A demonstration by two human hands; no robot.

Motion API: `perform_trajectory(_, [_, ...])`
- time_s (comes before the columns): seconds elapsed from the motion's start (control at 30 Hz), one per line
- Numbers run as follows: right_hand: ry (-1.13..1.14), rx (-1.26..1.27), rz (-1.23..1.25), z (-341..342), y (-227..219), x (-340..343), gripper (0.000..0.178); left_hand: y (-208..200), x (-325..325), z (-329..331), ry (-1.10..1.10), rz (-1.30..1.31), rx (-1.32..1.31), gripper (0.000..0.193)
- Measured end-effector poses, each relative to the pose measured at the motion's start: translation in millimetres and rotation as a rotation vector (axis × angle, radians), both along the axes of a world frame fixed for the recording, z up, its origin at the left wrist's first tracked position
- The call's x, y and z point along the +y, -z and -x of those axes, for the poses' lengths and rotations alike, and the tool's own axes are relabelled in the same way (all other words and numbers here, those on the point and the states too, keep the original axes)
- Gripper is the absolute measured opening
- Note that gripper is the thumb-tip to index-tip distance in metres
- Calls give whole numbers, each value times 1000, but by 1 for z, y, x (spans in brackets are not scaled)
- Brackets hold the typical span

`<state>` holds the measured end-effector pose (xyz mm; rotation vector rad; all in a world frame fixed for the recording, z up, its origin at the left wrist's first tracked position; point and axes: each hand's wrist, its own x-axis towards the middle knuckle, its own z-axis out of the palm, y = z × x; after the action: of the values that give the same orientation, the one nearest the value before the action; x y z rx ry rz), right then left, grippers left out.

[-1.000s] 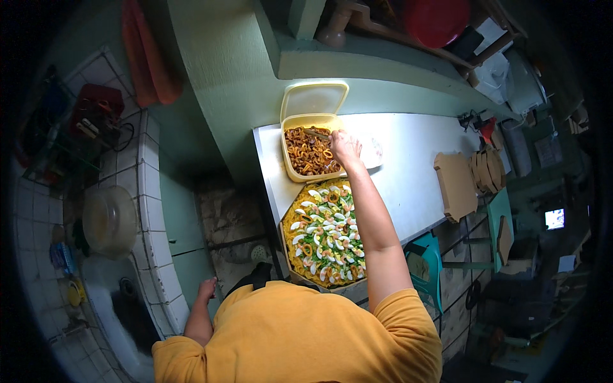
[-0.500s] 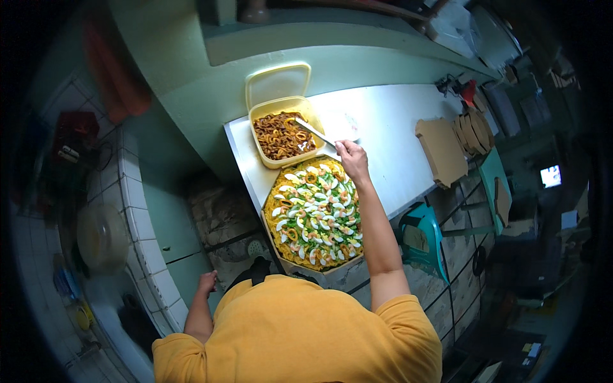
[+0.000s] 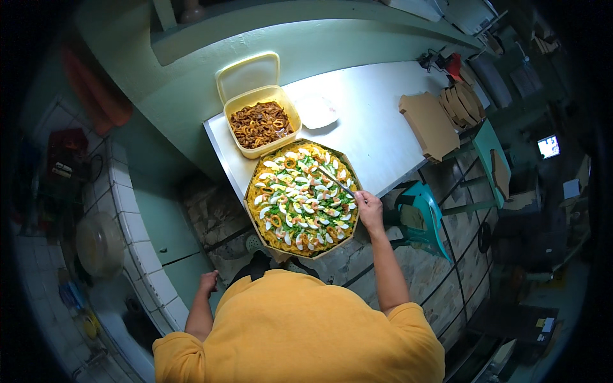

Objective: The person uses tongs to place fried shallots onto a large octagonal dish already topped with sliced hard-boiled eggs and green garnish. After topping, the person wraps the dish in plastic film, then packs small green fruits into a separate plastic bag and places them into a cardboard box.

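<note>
At the worktop's [image 3: 370,121] near left end, we have the noodle tray [image 3: 348,167], just beside the tub [image 3: 268,149]. Egg slices [image 3: 264,211] and greens [image 3: 274,209] cover it; only a few rings [image 3: 290,163] show, and plenty remain in the tub. We judge topping nearly complete. The right hand's [image 3: 369,207] grip holds a utensil [image 3: 337,182] over the tray; the left hand's [image 3: 208,281] we cannot tell.

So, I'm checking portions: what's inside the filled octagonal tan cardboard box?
The octagonal tan cardboard box holds yellow, noodle-like food topped with white egg wedges, chopped greens, pinkish shrimp and orange rings. Toppings hide much of the yellow layer; the box's floor is hidden.
</note>
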<state>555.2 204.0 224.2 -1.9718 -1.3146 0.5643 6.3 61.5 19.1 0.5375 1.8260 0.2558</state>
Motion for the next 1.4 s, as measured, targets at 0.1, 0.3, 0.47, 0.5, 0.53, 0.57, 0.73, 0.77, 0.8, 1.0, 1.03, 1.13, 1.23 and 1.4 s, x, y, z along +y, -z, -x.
perform_trajectory(0.1, [-15,-69,78,5,6,3,28,0,1,-3,14,-12,-3,36])
perform_trajectory(0.3, [-114,-408,-121,8,-15,-4,22,6,0,-5,13,-35,-10,35])
perform_trajectory(0.47, [-225,-500,-125,22,-21,2,18,7,-9,1,97,-60,-12,36])
perform_trajectory(0.5, [-238,-493,-118,24,-21,4,18,8,-11,2,64,-50,-18,36])
perform_trajectory(0.53, [-236,-497,-111,25,-21,6,18,9,-12,3,31,-39,-23,37])
perform_trajectory(0.57, [-235,-504,-105,26,-21,7,18,10,-12,3,-17,6,-22,37])
perform_trajectory(0.73, [-200,-456,-111,25,-25,6,18,14,-12,3,-24,-27,-16,37])
perform_trajectory(0.77, [-193,-443,-115,25,-27,6,19,14,-12,3,-29,-21,-6,37])
perform_trajectory(0.8, [-160,-428,-111,27,-28,6,19,14,-12,2,-30,-22,-4,37])
perform_trajectory(1.0, [-207,-422,-163,31,-35,2,20,13,-10,-1,-71,-41,-21,36])
perform_trajectory(1.03, [-185,-412,-149,29,-36,-1,20,13,-9,-2,-74,-36,-21,36])
perform_trajectory(1.13, [-103,-347,-120,19,-35,-9,20,14,-8,-1,-52,-31,-22,36])
perform_trajectory(1.23, [-110,-231,-160,16,-26,-7,21,14,-9,3,-36,-7,-30,36])
perform_trajectory(1.4, [-146,-112,-75,21,-7,3,22,13,-8,5,29,-24,3,37])
